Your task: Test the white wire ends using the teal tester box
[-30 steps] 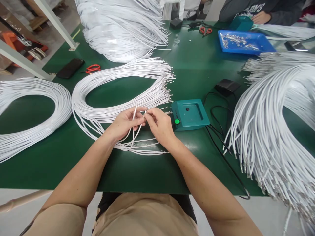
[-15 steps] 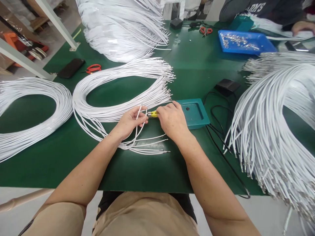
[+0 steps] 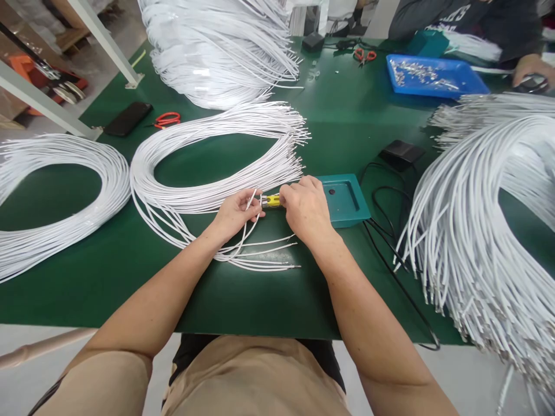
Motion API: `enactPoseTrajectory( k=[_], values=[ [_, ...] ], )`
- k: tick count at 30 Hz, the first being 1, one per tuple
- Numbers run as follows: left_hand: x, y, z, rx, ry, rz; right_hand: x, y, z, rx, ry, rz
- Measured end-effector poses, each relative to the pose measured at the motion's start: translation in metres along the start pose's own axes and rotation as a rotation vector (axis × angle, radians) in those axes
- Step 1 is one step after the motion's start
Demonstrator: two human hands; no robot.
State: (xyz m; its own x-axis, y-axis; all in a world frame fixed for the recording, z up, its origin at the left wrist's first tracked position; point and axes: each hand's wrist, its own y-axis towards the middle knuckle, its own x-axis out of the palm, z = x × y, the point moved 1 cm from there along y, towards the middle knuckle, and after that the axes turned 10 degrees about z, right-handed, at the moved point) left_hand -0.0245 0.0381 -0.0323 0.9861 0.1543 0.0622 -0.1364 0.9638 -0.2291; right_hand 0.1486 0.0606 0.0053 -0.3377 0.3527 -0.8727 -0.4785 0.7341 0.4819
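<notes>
Near the middle of the table my left hand is closed on a white cable, one end of which sticks up past the fingertips. My right hand is closed around a small yellow-handled tool with a metal tip; its exact kind is hidden by the fingers. That tip points left and meets the cable at my left fingertips. Behind both hands lies a looped bundle of white cables. Several loose cable ends stretch to the right below my hands.
A teal tray-like device sits right of my right hand, with black cords beside it. Cable bundles lie at left, back and right. Farther off are a blue tray of metal parts, red-handled snips and a co-worker's hand.
More of the yellow tool shows between my hands, and its angle has turned slightly. Both hands stay in nearly the same place. The co-worker's hand now holds a dark round object.
</notes>
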Motion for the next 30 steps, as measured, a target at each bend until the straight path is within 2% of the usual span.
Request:
enactPoseTrajectory(
  k=[20, 30],
  values=[
    [-0.0012, -0.0017, 0.0010, -0.051, 0.018, 0.040, 0.0006, -0.0019, -0.0003, 0.004, 0.005, 0.014],
    [-0.0034, -0.0020, -0.0003, -0.033, 0.042, 0.034, 0.0012, -0.0026, -0.0007, 0.011, 0.000, 0.018]
  ],
)
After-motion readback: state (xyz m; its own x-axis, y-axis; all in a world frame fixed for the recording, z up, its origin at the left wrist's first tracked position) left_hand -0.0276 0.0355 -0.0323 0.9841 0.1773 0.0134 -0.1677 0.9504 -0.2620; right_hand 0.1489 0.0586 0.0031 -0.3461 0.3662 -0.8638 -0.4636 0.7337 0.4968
